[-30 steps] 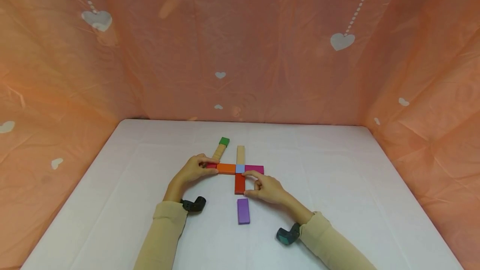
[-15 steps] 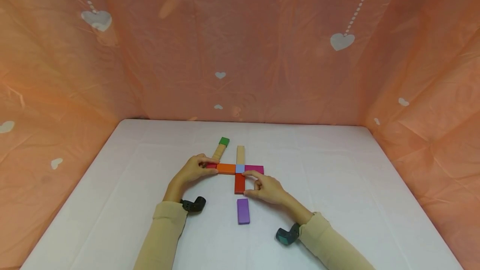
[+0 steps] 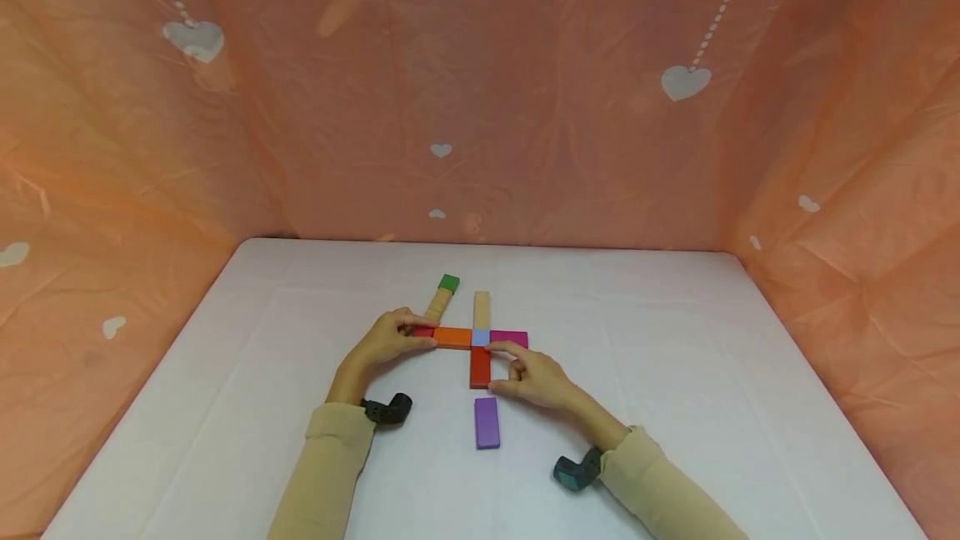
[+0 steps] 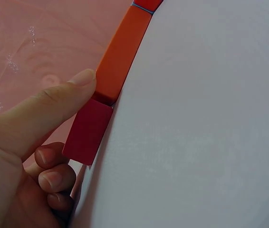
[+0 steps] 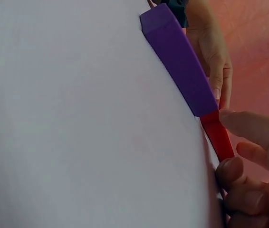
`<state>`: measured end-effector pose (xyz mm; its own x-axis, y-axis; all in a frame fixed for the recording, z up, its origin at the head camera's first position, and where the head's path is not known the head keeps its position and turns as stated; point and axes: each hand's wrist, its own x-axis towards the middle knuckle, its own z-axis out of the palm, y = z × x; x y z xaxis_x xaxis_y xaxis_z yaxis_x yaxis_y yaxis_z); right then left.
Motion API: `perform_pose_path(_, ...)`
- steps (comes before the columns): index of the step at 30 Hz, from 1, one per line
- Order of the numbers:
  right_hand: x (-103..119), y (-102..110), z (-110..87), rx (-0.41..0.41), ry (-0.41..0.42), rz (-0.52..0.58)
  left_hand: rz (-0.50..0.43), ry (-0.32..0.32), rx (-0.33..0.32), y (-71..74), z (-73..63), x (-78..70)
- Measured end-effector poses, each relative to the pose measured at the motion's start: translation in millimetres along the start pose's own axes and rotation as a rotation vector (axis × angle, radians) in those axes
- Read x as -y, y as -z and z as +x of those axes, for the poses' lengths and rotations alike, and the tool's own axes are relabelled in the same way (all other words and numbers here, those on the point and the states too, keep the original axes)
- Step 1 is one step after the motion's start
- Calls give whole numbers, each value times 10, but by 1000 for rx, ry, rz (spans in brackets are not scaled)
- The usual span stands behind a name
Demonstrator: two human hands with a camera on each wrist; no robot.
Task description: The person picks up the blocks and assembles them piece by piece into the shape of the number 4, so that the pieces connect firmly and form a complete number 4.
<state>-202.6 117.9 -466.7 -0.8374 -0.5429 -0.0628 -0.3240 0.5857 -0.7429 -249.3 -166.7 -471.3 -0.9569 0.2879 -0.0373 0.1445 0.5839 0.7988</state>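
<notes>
My left hand (image 3: 386, 336) pinches a crimson block (image 4: 88, 133) at the left end of a row, thumb on its near side where it meets an orange block (image 3: 453, 338). Beyond the orange piece come a small light blue block (image 3: 481, 337) and a magenta block (image 3: 510, 338). A red block (image 3: 480, 367) runs from the light blue one toward me. Along its right side, my right hand (image 3: 536, 375) grips it lengthwise, index finger near the far end and thumb near the close end; the other fingers are curled.
A purple block (image 3: 487, 423) lies apart, just nearer than the red one. Behind the row, a plain wooden strip (image 3: 482, 309) points away. A slanted wooden strip (image 3: 438, 304) is tipped by a green block (image 3: 448, 282). Everything rests on a white-covered table (image 3: 637, 315).
</notes>
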Motion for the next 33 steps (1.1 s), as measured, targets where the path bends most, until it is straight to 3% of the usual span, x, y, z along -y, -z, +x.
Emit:
perform_pose_path(10, -53, 15, -63, 21, 59, 178, 19, -9, -4, -7, 0, 0)
perform_pose_path(33, 0, -87, -344, 90, 101, 260, 32, -37, -8, -10, -9, 4)
